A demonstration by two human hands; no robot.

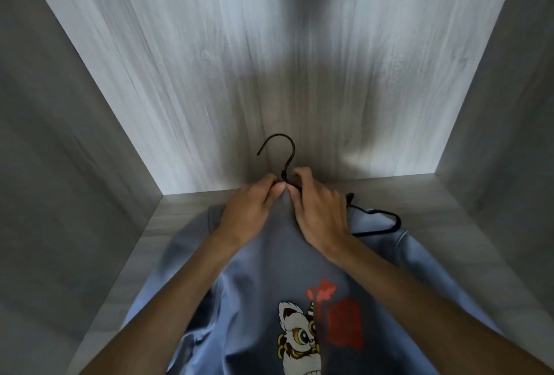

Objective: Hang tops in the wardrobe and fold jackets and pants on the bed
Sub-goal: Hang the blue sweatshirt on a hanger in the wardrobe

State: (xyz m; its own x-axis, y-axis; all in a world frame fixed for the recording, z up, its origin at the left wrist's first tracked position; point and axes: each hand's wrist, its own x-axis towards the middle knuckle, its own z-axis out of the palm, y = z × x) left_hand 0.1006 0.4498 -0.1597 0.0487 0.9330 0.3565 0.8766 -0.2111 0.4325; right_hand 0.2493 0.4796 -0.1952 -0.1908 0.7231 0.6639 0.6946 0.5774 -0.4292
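pinching the neckline of the blue shirt (263, 269) from either side, the left hand (251, 203) and right hand (317, 209) meet almost thumb to thumb at the foot of the hook of a black hanger (289, 164). the left thumb and curled fingers gather a fold of collar cloth. the right fingers curl over the collar right where the hook's stem comes out, though whether they also clasp the stem itself cannot be told.

the hook stands clear above the hands, pointing away from the person toward the back panel (209, 74), its open end curving round to the left. the hanger's right shoulder pokes out bare beside the right hand as a thin black loop lying on the cloth, while its left shoulder is hidden under fabric.

the shirt's long axis runs from the collar near the back of the wardrobe straight toward the person and out of the bottom edge, spread over the base panel (180, 212). it is dusty blue, loosely rumpled, with a cartoon lion-head print (299, 332) in white, yellow and brown and a red block (344, 323) beside it.

grey wood-grain side walls (60, 134) close in on both sides.
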